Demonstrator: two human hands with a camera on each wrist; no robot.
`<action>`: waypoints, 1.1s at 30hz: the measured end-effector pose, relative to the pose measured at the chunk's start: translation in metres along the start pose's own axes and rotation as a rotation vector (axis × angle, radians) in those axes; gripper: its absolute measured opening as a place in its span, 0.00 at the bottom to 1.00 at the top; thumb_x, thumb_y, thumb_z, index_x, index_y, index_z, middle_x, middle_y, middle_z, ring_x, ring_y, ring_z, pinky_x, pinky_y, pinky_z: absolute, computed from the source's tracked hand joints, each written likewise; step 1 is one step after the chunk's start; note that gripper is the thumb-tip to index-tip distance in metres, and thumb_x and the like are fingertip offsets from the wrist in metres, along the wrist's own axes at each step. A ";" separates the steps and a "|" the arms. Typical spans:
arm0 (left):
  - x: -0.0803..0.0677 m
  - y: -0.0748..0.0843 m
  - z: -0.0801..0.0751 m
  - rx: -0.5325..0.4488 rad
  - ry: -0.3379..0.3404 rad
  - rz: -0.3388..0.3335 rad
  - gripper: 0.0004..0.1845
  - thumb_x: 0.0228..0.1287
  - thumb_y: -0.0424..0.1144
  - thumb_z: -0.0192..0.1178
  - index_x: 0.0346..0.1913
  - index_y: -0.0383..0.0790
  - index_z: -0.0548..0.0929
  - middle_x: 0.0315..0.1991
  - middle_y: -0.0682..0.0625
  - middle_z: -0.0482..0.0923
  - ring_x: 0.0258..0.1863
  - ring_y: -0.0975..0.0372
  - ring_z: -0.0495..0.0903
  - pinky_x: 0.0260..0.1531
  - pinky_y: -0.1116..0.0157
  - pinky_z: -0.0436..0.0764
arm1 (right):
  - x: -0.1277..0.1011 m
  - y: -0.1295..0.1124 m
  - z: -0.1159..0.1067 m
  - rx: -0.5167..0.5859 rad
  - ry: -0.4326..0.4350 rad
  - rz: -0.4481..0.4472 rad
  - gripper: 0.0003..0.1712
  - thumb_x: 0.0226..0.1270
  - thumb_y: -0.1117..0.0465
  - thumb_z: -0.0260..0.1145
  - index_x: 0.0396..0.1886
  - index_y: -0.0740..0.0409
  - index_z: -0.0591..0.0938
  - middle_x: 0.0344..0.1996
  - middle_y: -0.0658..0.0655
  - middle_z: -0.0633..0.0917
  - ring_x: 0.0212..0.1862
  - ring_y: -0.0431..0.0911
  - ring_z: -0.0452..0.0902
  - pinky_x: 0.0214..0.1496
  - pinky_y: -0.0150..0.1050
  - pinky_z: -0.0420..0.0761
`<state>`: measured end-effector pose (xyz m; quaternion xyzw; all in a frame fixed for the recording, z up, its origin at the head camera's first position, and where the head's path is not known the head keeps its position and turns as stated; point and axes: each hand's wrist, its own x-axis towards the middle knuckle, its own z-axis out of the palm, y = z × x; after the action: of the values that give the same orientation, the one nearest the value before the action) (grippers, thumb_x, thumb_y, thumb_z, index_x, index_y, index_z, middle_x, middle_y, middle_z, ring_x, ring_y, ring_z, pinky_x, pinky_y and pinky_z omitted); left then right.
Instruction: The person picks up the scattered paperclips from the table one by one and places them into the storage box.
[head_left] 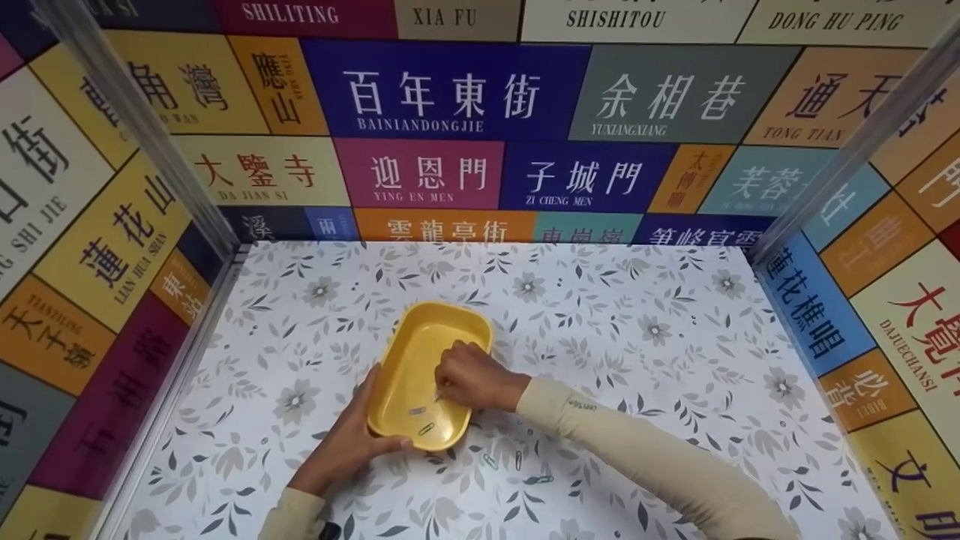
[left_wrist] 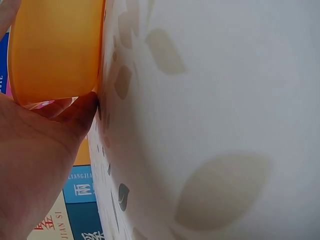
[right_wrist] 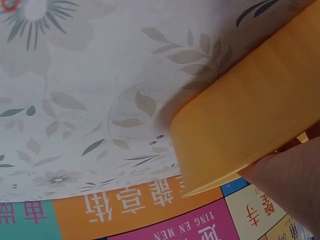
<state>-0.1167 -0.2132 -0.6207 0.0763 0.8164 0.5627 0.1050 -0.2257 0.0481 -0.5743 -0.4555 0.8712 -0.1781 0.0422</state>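
Note:
A yellow plastic tray (head_left: 409, 356) with rounded corners lies at a slant on the table. My left hand (head_left: 356, 431) grips its near left corner, thumb at the near rim and fingers along the left side. In the left wrist view, fingers of that hand (left_wrist: 40, 150) reach under the tray's edge (left_wrist: 57, 55). My right hand (head_left: 476, 376) is over the tray's right side, fingers curled down, pinching what looks like a small pale paper clip (head_left: 438, 395). On the tray floor lie a greyish paper clip (head_left: 417, 410) and a green paper clip (head_left: 427, 429).
On the table right of the tray's near end are a green paper clip (head_left: 490, 461), a reddish paper clip (head_left: 518, 460) and another green paper clip (head_left: 541, 479). A white leaf-patterned cloth (head_left: 637, 375) covers the table. Panels with colourful signs (head_left: 442, 90) enclose the back and sides.

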 end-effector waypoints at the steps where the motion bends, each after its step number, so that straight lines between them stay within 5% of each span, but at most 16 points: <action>1: -0.001 0.000 0.000 0.002 0.001 -0.003 0.77 0.51 0.51 0.88 0.92 0.50 0.40 0.91 0.43 0.43 0.89 0.44 0.47 0.85 0.39 0.45 | -0.001 0.000 0.000 0.007 0.004 0.001 0.03 0.66 0.62 0.77 0.34 0.54 0.96 0.32 0.51 0.89 0.39 0.50 0.77 0.44 0.45 0.75; 11: 0.000 -0.002 0.001 0.007 0.014 0.005 0.78 0.50 0.52 0.88 0.92 0.47 0.40 0.91 0.42 0.43 0.88 0.43 0.48 0.85 0.39 0.45 | -0.027 0.010 -0.006 0.067 0.166 -0.065 0.05 0.72 0.60 0.76 0.41 0.57 0.94 0.41 0.54 0.88 0.50 0.51 0.75 0.58 0.49 0.76; 26: 0.000 -0.001 0.000 -0.002 0.007 -0.078 0.78 0.49 0.53 0.89 0.92 0.52 0.39 0.92 0.47 0.41 0.90 0.47 0.44 0.85 0.39 0.42 | -0.061 0.022 -0.001 0.128 0.432 -0.203 0.04 0.73 0.64 0.77 0.44 0.58 0.91 0.41 0.53 0.86 0.50 0.49 0.77 0.55 0.46 0.78; 33: 0.001 -0.001 0.000 0.018 0.005 -0.068 0.79 0.49 0.52 0.89 0.92 0.53 0.40 0.92 0.46 0.41 0.89 0.46 0.44 0.85 0.38 0.42 | -0.078 0.028 0.000 0.137 0.476 -0.157 0.05 0.72 0.64 0.78 0.45 0.56 0.92 0.44 0.51 0.86 0.51 0.47 0.77 0.58 0.46 0.78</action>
<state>-0.1173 -0.2138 -0.6219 0.0482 0.8238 0.5516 0.1212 -0.2022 0.1256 -0.5906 -0.4630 0.8044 -0.3417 -0.1473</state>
